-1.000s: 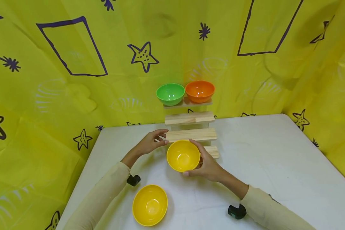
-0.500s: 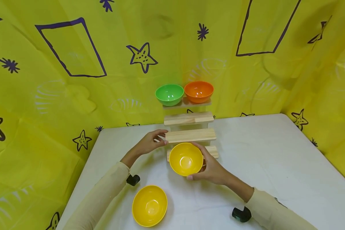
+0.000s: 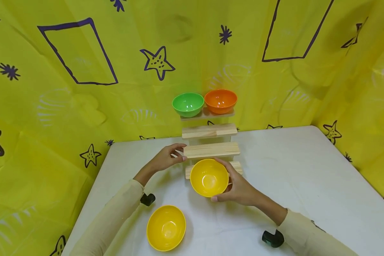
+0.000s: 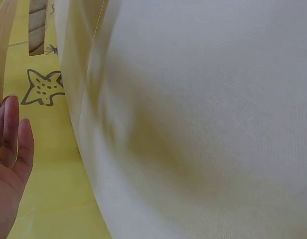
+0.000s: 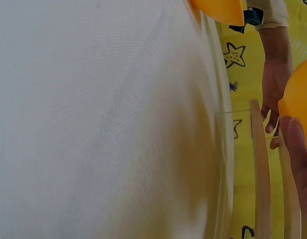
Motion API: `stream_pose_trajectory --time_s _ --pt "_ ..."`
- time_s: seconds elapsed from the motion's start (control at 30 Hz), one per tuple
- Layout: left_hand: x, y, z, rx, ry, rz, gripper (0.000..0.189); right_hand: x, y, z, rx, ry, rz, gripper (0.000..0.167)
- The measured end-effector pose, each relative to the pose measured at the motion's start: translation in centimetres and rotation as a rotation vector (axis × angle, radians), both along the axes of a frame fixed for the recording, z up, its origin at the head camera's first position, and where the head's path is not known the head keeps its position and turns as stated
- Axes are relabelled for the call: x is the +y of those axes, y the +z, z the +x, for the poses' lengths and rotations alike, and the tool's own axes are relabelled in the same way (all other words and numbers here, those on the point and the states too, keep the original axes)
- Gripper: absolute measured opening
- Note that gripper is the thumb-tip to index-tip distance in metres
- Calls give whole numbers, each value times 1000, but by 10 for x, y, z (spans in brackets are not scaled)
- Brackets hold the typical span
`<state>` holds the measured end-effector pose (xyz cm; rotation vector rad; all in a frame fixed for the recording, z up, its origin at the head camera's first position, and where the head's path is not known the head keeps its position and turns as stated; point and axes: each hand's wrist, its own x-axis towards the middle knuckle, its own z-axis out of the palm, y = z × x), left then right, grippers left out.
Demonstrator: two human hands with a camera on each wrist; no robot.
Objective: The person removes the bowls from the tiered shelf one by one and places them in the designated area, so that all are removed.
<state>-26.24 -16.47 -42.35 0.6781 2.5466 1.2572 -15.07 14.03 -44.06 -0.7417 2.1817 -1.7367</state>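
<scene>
Right hand (image 3: 240,188) grip clasps the round yellow plastic bowl (image 3: 209,177); left hand (image 3: 166,159) steadies the stepped wooden shelf (image 3: 211,150); the bowl could slip off a narrow step.

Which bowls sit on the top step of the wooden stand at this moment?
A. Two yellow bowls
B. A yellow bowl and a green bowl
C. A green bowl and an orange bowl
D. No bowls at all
C: the green bowl and the orange bowl stand side by side on the top step, while one yellow bowl is gripped by the right hand and the other yellow bowl lies on the table.
</scene>
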Motion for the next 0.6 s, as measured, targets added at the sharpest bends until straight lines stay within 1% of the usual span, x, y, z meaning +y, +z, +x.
stream_pose_trajectory --time_s 0.17,0.3,0.43,0.6 --pt "0 2 -2 3 3 -2 56 2 2 -1 -3 7 -14 112" --pt "1 3 -3 0 15 -2 56 3 4 -1 6 6 -6 112" --pt "2 3 -1 -1 22 -7 56 5 4 0 10 7 2 111" --pt "3 2 2 -4 24 -17 57 7 3 1 2 16 -25 110"
